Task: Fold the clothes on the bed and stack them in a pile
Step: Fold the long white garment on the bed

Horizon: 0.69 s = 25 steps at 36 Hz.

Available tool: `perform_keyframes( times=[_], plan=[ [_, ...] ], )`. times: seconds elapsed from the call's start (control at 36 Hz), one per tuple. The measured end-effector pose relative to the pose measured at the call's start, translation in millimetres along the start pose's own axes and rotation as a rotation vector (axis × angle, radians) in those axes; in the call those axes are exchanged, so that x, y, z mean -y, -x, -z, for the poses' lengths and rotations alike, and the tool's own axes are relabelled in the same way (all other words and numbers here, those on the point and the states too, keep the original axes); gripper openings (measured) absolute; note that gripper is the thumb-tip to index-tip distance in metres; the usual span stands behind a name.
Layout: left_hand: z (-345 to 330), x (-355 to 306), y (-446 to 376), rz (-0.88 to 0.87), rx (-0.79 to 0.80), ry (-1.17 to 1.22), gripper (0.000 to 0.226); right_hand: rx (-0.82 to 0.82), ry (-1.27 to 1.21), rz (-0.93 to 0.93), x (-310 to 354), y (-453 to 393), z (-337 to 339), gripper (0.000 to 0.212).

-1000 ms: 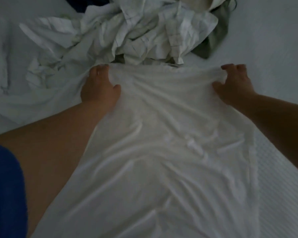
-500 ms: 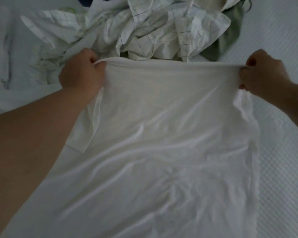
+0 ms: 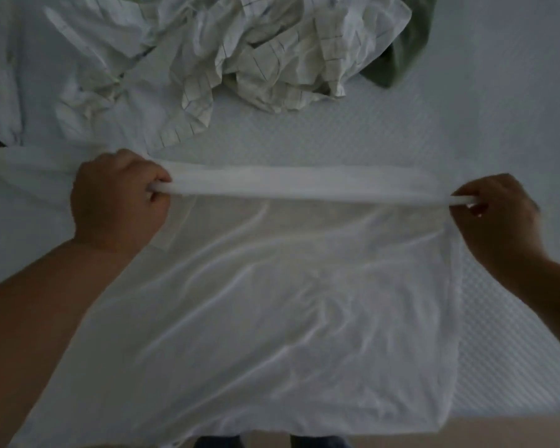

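Left hand, right hand: each fist clenched on far edge of thin white cotton garment, stretched taut over textured white bed.

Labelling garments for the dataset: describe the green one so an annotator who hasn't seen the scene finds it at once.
Start at the bed, then the crumpled heap of clothes at its far edge, beyond the white garment that both hands hold stretched. The green garment pokes out at that heap's right end, partly under the checked white shirt. It is the only plain, dark olive piece; its neighbours are white or lined.
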<state>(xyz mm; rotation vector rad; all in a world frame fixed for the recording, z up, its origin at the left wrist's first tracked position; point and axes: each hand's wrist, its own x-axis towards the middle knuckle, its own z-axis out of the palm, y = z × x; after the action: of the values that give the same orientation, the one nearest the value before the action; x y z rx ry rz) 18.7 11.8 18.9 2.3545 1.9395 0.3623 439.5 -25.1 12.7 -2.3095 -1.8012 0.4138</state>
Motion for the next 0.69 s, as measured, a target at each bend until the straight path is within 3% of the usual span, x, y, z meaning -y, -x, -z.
perform_keyframes(
  times=[0.06,0.19,0.47,0.69],
  plan=[
    [-7,2,22,-0.061,0.014,-0.031,0.019,0.057,0.007,-0.041,-9,26,-9,0.012],
    [-32,5,56,-0.018,0.080,-0.080,0.020,0.177,0.086,-0.099,-22,55,-33,0.018],
    [-27,-5,53,-0.098,-0.016,0.019,0.025,0.094,0.099,-0.084,-28,55,-30,0.021],
    [-34,-7,70,-0.039,0.132,-0.020,0.037,0.191,0.049,-0.101,-31,59,-33,0.026]
  ],
)
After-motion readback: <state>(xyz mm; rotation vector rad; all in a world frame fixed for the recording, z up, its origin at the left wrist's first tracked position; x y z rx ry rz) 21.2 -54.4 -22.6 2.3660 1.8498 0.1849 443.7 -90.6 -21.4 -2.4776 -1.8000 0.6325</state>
